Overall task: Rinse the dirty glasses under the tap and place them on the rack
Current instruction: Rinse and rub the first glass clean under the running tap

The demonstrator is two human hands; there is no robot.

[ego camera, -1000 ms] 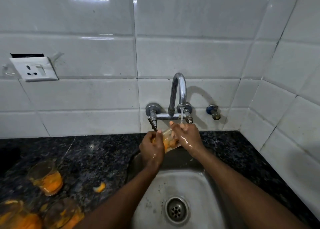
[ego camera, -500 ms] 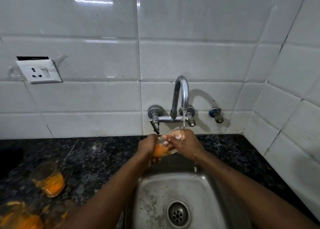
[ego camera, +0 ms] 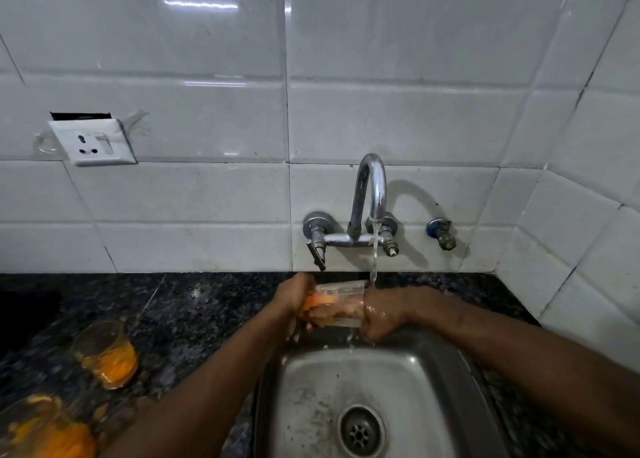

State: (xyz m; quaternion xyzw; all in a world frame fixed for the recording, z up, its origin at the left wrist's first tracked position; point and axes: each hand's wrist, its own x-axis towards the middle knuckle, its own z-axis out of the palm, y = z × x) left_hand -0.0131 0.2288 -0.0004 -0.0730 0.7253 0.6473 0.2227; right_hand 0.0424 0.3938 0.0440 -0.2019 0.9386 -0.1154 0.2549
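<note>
A clear glass [ego camera: 337, 302] smeared with orange residue lies on its side over the back of the steel sink [ego camera: 311, 381]. My left hand [ego camera: 294, 298] grips its base end. The fingers of my right hand [ego camera: 384, 314] are pushed into its open mouth. Water runs from the chrome tap [ego camera: 370, 194] onto the glass rim and my right hand. Two more dirty glasses with orange residue stand on the dark counter at left, one [ego camera: 105, 353] upright and one [ego camera: 41, 426] at the bottom corner. No rack is in view.
The dark speckled granite counter [ego camera: 194, 319] surrounds the sink, with the drain [ego camera: 360, 431] near the bottom. White tiled walls rise behind and to the right. A white wall socket [ego camera: 91, 142] sits upper left, and a small valve [ego camera: 441, 232] is right of the tap.
The glass has dropped slightly and turned onto its side. My right hand's fingers have gone further into its mouth. The camera view has tilted a little upward.
</note>
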